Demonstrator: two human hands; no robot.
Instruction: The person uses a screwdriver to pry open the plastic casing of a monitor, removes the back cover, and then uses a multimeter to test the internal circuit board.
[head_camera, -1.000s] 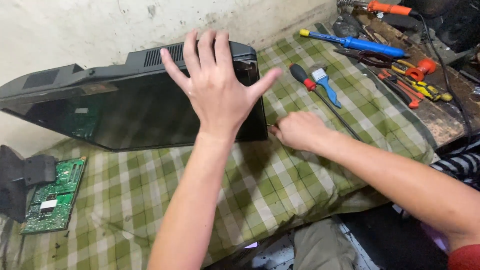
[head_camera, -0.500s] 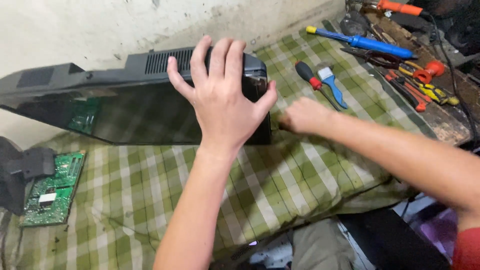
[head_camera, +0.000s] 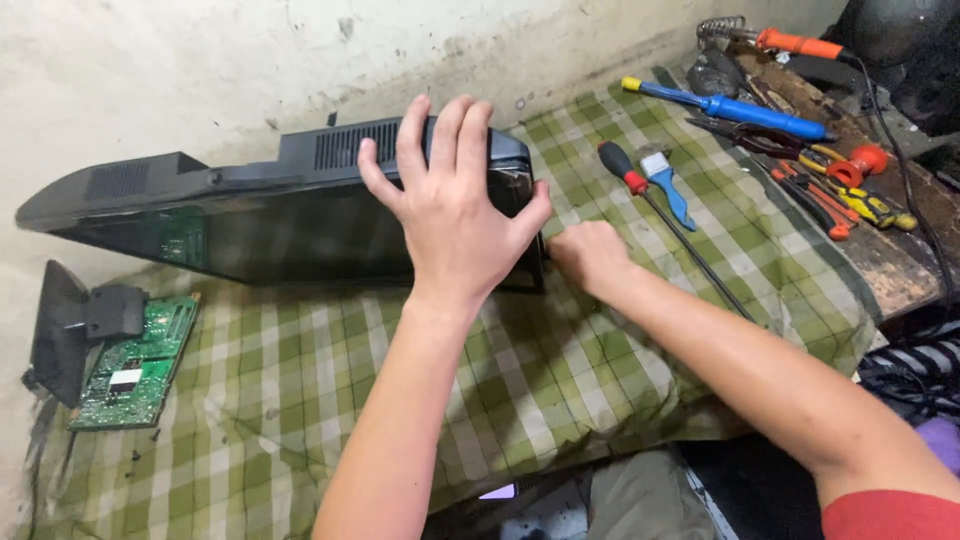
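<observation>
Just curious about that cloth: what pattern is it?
The cloth is a green and cream check, seen in the head view.

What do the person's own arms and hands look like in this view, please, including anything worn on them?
Both are bare: the left hand and right hand show no gloves, rings or watch, and the forearms are uncovered. The only clothing in view is a red sleeve at the top of the right arm. No sleeve shows on the left arm within the picture.

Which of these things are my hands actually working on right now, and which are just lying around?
In hand:
- black flat monitor casing, gripped by left hand; right hand at its lower corner

Lying about:
- green circuit board
- red-and-black-handled screwdriver
- blue-handled brush
- blue screwdriver
- green checked cloth
</observation>
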